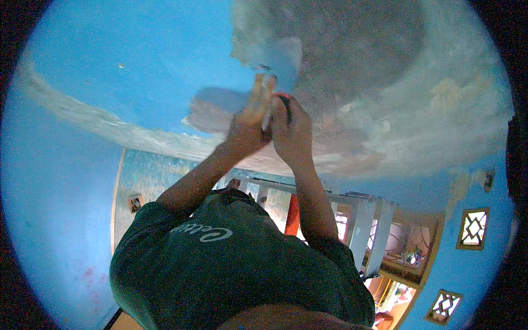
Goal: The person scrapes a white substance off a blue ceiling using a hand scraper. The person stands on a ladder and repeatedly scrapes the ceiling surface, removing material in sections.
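Both my hands are raised close together in front of a painted surface, part blue and part bare grey. My right hand is closed around a hand tool with a red and black part; its blurred working end cannot be made out. Beside it, my left hand has fingers stretched toward the surface, yellowish and blurred by motion. Whether the left hand also grips the tool is unclear. Above the fingertips lies a smooth bluish patch bordering the grey area.
A metal ladder stands beyond my right arm. Lattice vent openings pierce the blue wall at the right. A shelf with several items shows at lower right, and a small opening at left.
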Demonstrator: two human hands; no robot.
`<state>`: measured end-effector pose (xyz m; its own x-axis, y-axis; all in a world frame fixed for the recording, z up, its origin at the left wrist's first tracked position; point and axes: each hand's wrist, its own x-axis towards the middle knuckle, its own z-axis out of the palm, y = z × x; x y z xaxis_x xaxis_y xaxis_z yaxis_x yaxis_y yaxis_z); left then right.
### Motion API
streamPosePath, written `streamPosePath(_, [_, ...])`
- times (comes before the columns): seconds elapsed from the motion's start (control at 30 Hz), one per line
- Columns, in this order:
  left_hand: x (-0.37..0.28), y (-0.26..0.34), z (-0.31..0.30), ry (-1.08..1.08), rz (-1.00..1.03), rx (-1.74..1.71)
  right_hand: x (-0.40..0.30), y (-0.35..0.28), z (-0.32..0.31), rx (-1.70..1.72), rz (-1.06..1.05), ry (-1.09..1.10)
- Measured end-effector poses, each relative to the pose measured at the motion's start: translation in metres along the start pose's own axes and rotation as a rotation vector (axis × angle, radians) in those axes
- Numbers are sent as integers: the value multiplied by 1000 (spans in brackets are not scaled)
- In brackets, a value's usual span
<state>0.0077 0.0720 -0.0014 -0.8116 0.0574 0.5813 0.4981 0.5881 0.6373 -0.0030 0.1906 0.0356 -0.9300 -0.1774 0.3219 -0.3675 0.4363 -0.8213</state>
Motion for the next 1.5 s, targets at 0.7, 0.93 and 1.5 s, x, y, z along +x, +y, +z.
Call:
streamPosePath(0.7, [-48,-11,48,-502,182,62,-82,75,-39,235,554,79])
streamPosePath(0.93, [-44,-4,44,-467,137,30,-74,75,-45,75,310,27])
streamPosePath(1.5, [-56,-41,91,-675,175,-66,-94,158,-39,141,552,46])
